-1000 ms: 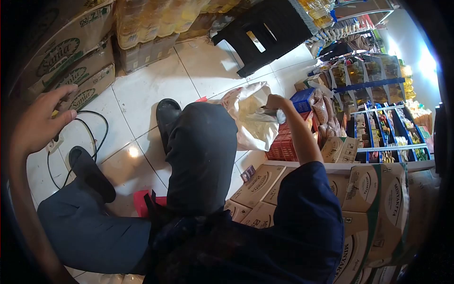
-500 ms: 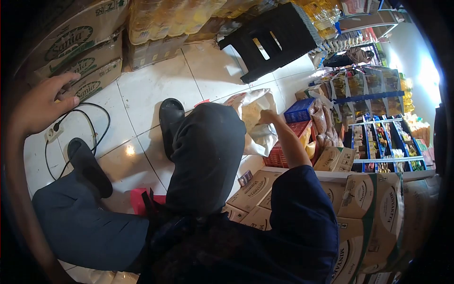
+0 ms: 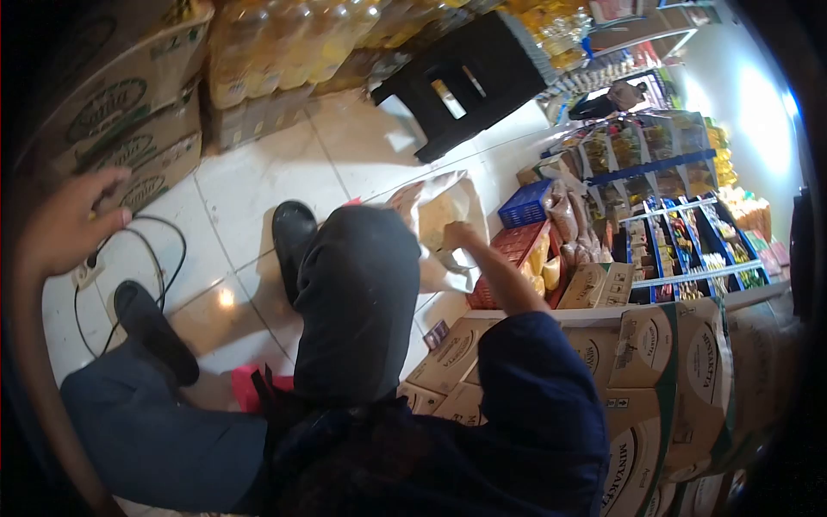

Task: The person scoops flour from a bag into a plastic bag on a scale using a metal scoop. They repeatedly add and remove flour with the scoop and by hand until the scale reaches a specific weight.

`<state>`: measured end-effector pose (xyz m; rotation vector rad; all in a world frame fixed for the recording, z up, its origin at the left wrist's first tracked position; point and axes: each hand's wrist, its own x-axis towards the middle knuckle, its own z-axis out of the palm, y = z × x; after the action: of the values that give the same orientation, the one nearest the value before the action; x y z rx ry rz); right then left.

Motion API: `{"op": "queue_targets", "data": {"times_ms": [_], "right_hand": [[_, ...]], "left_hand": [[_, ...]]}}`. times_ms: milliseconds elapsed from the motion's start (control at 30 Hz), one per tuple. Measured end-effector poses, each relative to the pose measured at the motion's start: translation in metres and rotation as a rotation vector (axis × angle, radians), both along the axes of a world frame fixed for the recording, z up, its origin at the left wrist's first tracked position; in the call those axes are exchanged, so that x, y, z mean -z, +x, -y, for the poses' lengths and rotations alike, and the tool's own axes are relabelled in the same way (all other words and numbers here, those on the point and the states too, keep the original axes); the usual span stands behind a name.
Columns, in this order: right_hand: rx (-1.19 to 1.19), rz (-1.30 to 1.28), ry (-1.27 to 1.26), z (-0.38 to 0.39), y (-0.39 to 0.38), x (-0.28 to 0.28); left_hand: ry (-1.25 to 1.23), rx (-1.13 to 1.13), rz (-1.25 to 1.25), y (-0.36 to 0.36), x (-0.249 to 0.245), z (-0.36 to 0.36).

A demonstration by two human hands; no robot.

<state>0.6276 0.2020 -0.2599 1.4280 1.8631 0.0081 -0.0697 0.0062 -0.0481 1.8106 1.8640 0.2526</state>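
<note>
My left hand (image 3: 73, 220) is at the left, held in front of the stacked Sania cartons (image 3: 142, 155). Its fingers are spread, with nothing in them. Beyond my knee, an open white sack (image 3: 472, 202) with tan contents stands on the tiled floor. My right hand (image 3: 463, 235) is over the sack's mouth, its fingers curled closed. Whatever it grips, if anything, is too small and shaded to make out. Just right of the sack is a red plastic crate (image 3: 517, 250) with yellowish packets (image 3: 538, 274).
A black plastic crate (image 3: 508, 69) lies tipped by wrapped oil bottles (image 3: 284, 43). A black cable with a socket (image 3: 86, 274) runs near my shoes. Minyakita cartons (image 3: 642, 439) are stacked at the right, near a blue box (image 3: 524, 205) and shelves (image 3: 689, 250). Another person (image 3: 607, 102) is far back.
The view has shifted slightly, so most things sit further left. My right hand is lower relative to the sack's mouth, and my left hand remains beside the cartons.
</note>
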Motion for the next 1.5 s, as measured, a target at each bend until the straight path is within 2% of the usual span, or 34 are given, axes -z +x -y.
{"op": "queue_targets", "data": {"times_ms": [67, 167, 233, 267, 367, 400, 467, 567, 767, 867, 933, 1033, 1100, 1167, 1200, 1233, 1267, 1300, 1333, 1367, 1433, 1467, 1500], "right_hand": [[0.026, -0.009, 0.058, 0.005, -0.01, 0.005], [0.109, -0.123, 0.106, 0.011, -0.031, -0.033], [0.16, -0.17, 0.25, 0.01, -0.03, -0.053], [0.187, -0.192, 0.321, 0.008, -0.03, -0.064], [0.209, -0.197, 0.199, -0.001, -0.033, -0.098], [0.214, -0.222, 0.272, 0.002, -0.037, -0.102], [0.221, -0.272, 0.415, 0.008, -0.045, -0.105], [0.244, -0.244, 0.251, 0.011, -0.047, -0.102], [0.253, -0.248, 0.22, 0.023, -0.046, -0.081], [0.254, -0.254, 0.196, 0.029, -0.043, -0.07], [0.224, -0.276, 0.153, 0.03, -0.041, -0.066], [0.188, -0.268, 0.18, 0.023, -0.042, -0.071], [0.141, -0.207, 0.306, 0.011, -0.063, -0.1], [0.115, -0.363, 0.457, -0.023, -0.075, -0.121], [-0.027, -0.639, 0.516, -0.03, -0.096, -0.153], [-0.103, -0.758, 0.581, -0.031, -0.136, -0.193], [-0.269, -0.857, 0.733, -0.039, -0.166, -0.22], [-0.424, -1.113, 0.798, -0.039, -0.205, -0.254], [-0.346, -1.156, 0.817, -0.03, -0.248, -0.29], [-0.427, -1.22, 0.852, -0.023, -0.284, -0.319], [-0.666, -1.386, 0.862, -0.011, -0.35, -0.362], [-0.698, -1.392, 0.846, -0.013, -0.377, -0.373], [-0.636, -1.571, 0.658, 0.025, -0.411, -0.397]], "left_hand": [[-0.015, -0.029, -0.017, 0.006, -0.002, -0.001], [-0.072, -0.075, -0.019, 0.005, 0.0, -0.003], [-0.057, -0.078, -0.007, 0.001, 0.01, -0.004], [-0.154, -0.158, 0.079, 0.018, -0.011, -0.005], [-0.098, -0.104, 0.023, 0.008, 0.001, -0.007], [-0.113, -0.113, 0.023, 0.009, 0.0, -0.008], [-0.142, -0.134, 0.021, 0.017, -0.009, -0.009], [-0.142, -0.133, 0.029, 0.021, -0.017, -0.007], [-0.007, -0.073, 0.03, -0.004, 0.011, -0.003], [-0.098, -0.145, -0.009, 0.013, -0.009, -0.001], [-0.085, -0.092, -0.009, 0.008, -0.005, -0.003], [-0.092, -0.086, 0.002, 0.012, -0.008, -0.004], [-0.061, -0.049, 0.006, 0.017, -0.013, -0.001], [-0.008, 0.034, -0.027, 0.016, -0.014, -0.004], [-0.037, 0.047, 0.027, 0.018, -0.018, -0.011], [-0.065, 0.053, 0.078, 0.019, -0.018, -0.02], [-0.004, 0.02, 0.15, 0.014, -0.01, -0.023], [0.067, -0.006, 0.215, 0.011, -0.004, -0.023], [0.003, -0.06, 0.414, 0.01, -0.006, -0.025], [-0.048, -0.112, 0.618, 0.012, -0.009, -0.026], [-0.018, -0.217, 0.837, 0.009, -0.011, -0.029], [-0.008, -0.241, 0.97, 0.008, -0.014, -0.029], [0.009, -0.258, 1.109, 0.008, -0.018, -0.028]]}}
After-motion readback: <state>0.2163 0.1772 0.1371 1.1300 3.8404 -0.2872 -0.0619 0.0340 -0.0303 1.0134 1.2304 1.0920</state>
